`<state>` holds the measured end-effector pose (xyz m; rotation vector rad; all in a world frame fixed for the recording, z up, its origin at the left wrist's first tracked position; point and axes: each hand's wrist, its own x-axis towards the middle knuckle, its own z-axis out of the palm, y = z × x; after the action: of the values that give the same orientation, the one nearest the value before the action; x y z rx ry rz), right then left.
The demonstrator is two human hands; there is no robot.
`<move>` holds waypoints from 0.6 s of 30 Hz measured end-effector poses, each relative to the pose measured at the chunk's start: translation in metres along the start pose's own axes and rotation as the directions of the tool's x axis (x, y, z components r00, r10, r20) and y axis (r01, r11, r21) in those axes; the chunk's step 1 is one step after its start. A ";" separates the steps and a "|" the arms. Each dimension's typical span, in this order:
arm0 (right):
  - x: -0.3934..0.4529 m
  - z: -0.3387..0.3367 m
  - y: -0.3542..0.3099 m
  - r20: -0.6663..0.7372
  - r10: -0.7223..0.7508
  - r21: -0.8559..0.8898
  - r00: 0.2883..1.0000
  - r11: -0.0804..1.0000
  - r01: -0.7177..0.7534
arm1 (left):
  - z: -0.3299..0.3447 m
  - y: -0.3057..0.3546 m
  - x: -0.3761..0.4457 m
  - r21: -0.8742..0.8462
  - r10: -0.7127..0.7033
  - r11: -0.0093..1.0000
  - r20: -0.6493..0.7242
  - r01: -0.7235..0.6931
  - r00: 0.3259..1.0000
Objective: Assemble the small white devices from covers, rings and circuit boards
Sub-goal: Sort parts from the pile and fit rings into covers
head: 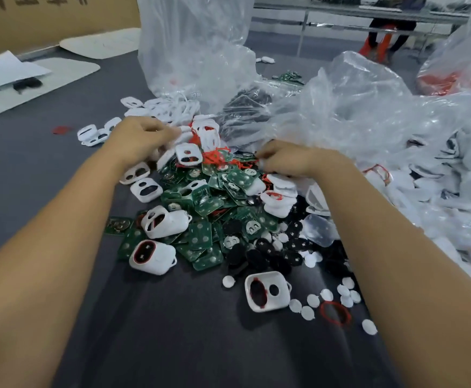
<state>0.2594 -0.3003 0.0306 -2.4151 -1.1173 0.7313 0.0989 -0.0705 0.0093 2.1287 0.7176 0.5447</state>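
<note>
- Step in hand: we judge this to be the picking of parts. Both hands reach into the far side of the heap; nothing is yet being fitted together.
- Left hand (142, 138): at 10 o'clock of the heap, fingers curled down among the white covers (163, 107). We cannot tell whether they pinch a part or only rake through them.
- Right hand (287, 161): at 1 o'clock of the heap, fingers curled at the edge of the red rings (217, 158). Whether a ring is held is hidden from us.
- Task parts: the green boards (200, 236) fill the heap's centre; covers lie at 11 o'clock and along its left edge; rings tangle at 12 o'clock.
- Nearer pieces: one cover with a ring (151, 256) at 7 o'clock, another cover (267, 289) at 5 o'clock, and a loose ring (336, 313) just right of it.
- Next move, in our judgement: lift one cover and one ring free of the tangle, seat the ring, then choose a board.
- Other things: black pads (267, 253) and white discs (312, 301) spread at 4 to 5 o'clock; clear bags (368, 107) crowd 12 to 3 o'clock; white sheets (46, 77) lie far at 10 o'clock.
- In the way: rings snag on each other and may drag neighbours; the bags press close on the right hand.
</note>
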 end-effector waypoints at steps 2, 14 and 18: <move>-0.001 0.004 0.003 -0.045 -0.008 -0.075 0.999 0.997 0.005 | 0.001 0.006 -0.009 0.082 -0.007 0.997 0.043 0.004 0.999; -0.079 0.017 0.003 -0.483 -0.182 -0.123 0.857 0.983 0.139 | 0.021 0.036 -0.058 0.302 0.054 0.953 -0.189 0.006 0.980; -0.100 0.033 0.014 -0.639 -0.244 -0.175 0.730 0.970 0.171 | 0.036 0.060 -0.081 0.176 0.148 0.981 -0.370 -0.088 0.917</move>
<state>0.1929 -0.3831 0.0263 -2.2682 -1.0944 -0.2688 0.0782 -0.1742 0.0255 2.2464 0.8707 1.0201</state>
